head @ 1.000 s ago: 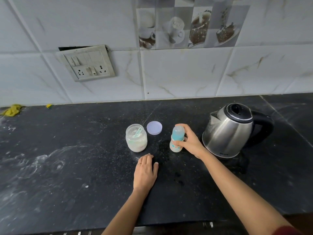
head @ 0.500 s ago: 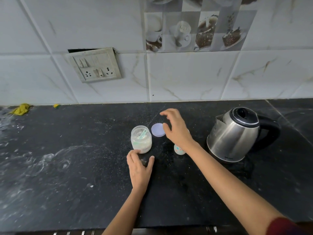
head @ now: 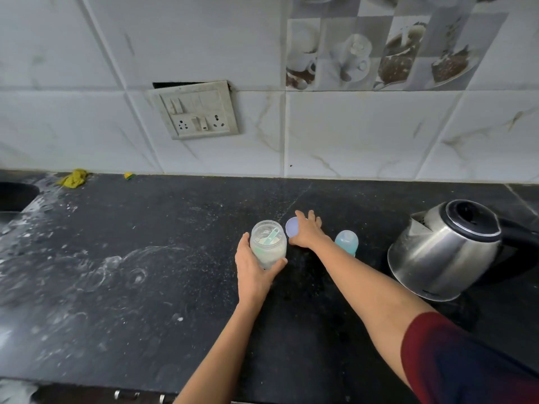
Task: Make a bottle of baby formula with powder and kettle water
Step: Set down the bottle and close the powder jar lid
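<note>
A clear jar of white formula powder (head: 268, 243) stands open on the black counter, a pale green scoop inside it. My left hand (head: 253, 269) grips the jar from the near side, fingers and thumb curled round it. The jar's lilac lid (head: 291, 227) lies just right of the jar, and my right hand (head: 306, 231) rests on it with fingers spread over its right half. A small baby bottle with a teal cap (head: 347, 242) stands right of that hand, partly hidden by my forearm. The steel kettle (head: 443, 252) sits at the right.
The black counter (head: 145, 258) is dusted with white marks. A sink edge (head: 14, 196) shows at far left, with a yellow cloth (head: 73, 178) by the tiled wall. A switch plate (head: 197, 110) hangs on the wall.
My right hand left the baby bottle and came down onto the lilac lid. My left hand moved forward from the counter and took hold of the powder jar.
</note>
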The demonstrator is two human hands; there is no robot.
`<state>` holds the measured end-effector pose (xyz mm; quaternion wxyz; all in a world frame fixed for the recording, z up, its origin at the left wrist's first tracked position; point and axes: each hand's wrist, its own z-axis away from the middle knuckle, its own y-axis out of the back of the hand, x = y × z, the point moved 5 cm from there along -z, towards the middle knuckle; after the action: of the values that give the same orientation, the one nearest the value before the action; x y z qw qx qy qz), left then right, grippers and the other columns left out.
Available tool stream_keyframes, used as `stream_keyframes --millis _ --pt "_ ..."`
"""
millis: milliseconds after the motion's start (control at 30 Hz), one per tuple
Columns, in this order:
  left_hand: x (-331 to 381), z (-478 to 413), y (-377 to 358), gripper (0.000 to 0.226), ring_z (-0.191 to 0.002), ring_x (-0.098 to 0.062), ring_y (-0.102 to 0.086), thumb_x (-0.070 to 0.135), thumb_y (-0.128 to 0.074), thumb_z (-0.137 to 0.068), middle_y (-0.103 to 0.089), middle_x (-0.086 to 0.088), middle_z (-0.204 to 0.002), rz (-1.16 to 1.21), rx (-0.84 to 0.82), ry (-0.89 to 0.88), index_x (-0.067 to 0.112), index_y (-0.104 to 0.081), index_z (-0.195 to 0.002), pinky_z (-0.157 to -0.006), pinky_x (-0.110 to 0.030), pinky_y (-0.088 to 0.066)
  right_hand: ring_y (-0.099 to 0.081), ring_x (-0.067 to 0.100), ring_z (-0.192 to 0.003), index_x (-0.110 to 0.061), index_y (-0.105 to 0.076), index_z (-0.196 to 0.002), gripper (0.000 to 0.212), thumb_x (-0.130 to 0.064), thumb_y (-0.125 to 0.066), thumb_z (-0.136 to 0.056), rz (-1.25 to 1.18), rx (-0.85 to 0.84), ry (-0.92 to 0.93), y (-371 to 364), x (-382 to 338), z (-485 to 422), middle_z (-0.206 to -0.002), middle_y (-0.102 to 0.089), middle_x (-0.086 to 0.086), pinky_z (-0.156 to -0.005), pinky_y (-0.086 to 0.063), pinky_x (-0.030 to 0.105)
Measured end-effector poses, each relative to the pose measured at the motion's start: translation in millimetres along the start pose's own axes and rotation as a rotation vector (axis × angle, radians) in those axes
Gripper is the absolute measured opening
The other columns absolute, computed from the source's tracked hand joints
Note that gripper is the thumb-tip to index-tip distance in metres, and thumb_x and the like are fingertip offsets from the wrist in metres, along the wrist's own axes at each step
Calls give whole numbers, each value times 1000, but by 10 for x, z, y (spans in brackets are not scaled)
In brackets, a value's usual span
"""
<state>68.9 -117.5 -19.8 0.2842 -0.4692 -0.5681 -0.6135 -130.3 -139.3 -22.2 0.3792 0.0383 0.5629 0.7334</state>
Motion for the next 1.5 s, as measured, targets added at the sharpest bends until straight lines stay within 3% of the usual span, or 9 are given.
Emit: stream_keyframes --millis 167,300,400,533,667,767,1033,1233,1500 --pt "134 -42 104 71 -106 19 -40 26 -84 -63 -48 25 -113 15 -1 -31 33 -40 -118 -87 -5 -33 -15 40 -142 -30 -16 -154 86 -34 -69 -87 63 -28 48 -149 -37 -95 -161 -7 12 -109 -31 49" --pt "161 -72 146 66 -107 10 -47 25 -82 -66 -53 25 -111 -2 -20 -90 38 -43 -118 -86 -13 -38 -30 41 -130 -35 -21 -151 83 -38 -70 -84 10 57 -7 -51 -100 -75 -150 -15 16 -100 -39 47" --pt "124 -80 137 71 -110 0 -46 30 -82 -63 -51 21 -117 1 -34 -86 33 -43 -122 -92 -22 -39 -42 34 -119 -32 -31 -143 74 -40 -71 -82 -478 188 -18 239 -206 -6 -140 -21 13 -91 -45 40" --pt "228 -115 159 69 -100 12 -46 29 -83 -59 -50 28 -106 22 -70 -111 41 -43 -113 -84 -6 -33 -52 20 -112 -25 -42 -126 53 -37 -72 -84 -983 207 200 525 -414 246 -129 -44 4 -92 -54 37" --pt "174 -166 128 70 -99 15 -50 21 -84 -64 -53 27 -103 46 -107 -59 46 -41 -113 -80 -7 -39 -51 11 -110 -22 -45 -118 50 -32 -77 -81 -725 12 448 341 -460 500 -123 -48 -3 -87 -47 22" --pt "60 -184 95 76 -106 -4 -56 29 -84 -65 -58 15 -117 77 -115 -8 30 -44 -130 -87 -23 -47 -45 15 -120 -24 -43 -119 61 -37 -82 -74 -595 -67 438 122 -351 541 -132 -45 -3 -99 -45 32" --pt "18 -172 75 80 -111 -6 -52 28 -85 -63 -57 13 -122 144 -112 21 30 -43 -132 -88 -20 -43 -33 12 -134 -41 -31 -147 85 -36 -79 -77 -336 -4 546 92 -386 717 -149 -38 -7 -107 -31 32" --pt "-13 -155 67 79 -109 -7 -54 36 -82 -58 -59 14 -117 184 -96 44 34 -45 -128 -83 -22 -45 -45 22 -118 -31 -34 -145 82 -56 -69 -75 119 166 511 202 -554 789 -125 -51 3 -89 -45 37" --pt "-47 -178 50 80 -109 -10 -54 29 -86 -59 -59 12 -118 207 -101 75 32 -46 -128 -90 -30 -48 -46 30 -118 -11 -47 -131 95 -76 -67 -65 434 200 317 398 -665 836 -126 -56 9 -80 -41 37"
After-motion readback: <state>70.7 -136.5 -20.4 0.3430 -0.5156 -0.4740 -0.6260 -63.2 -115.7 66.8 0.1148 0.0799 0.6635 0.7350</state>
